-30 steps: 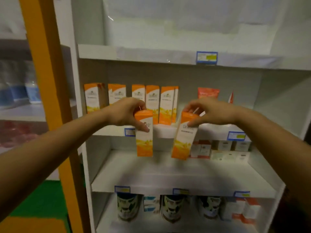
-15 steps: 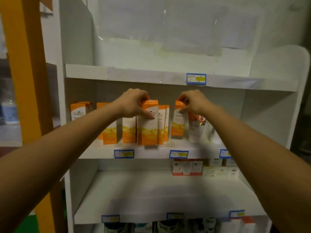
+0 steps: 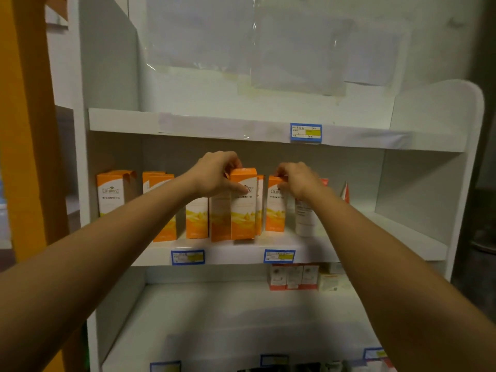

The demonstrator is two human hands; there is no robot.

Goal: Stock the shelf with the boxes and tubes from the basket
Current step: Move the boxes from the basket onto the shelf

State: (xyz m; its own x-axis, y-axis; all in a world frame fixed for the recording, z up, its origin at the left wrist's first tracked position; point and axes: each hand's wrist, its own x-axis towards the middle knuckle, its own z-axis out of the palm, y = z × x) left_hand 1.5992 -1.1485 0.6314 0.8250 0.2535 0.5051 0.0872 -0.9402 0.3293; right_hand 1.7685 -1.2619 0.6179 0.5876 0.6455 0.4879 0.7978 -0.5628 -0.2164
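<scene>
On the middle shelf [image 3: 236, 255] of the white rack stands a row of tall orange-and-white boxes. My left hand [image 3: 217, 173] grips the top of one such box [image 3: 243, 208], which stands upright at the shelf's front. My right hand [image 3: 298, 179] holds the top of a second orange box [image 3: 275, 208] set further back, just to the right. A white tube [image 3: 304, 221] with a red cap stands right beside that box, partly behind my right wrist. The basket is out of view.
More orange boxes [image 3: 114, 193] line the shelf's left part. Another red-tipped tube [image 3: 345, 193] stands at the right. The shelf below [image 3: 214, 318] carries small red-and-white boxes [image 3: 294, 276] at the back right. An orange post [image 3: 24, 130] rises at the left.
Both hands carried their orange boxes up from in front of the lower shelf onto the middle shelf. The boxes now stand upright among the row, with both hands still on their tops.
</scene>
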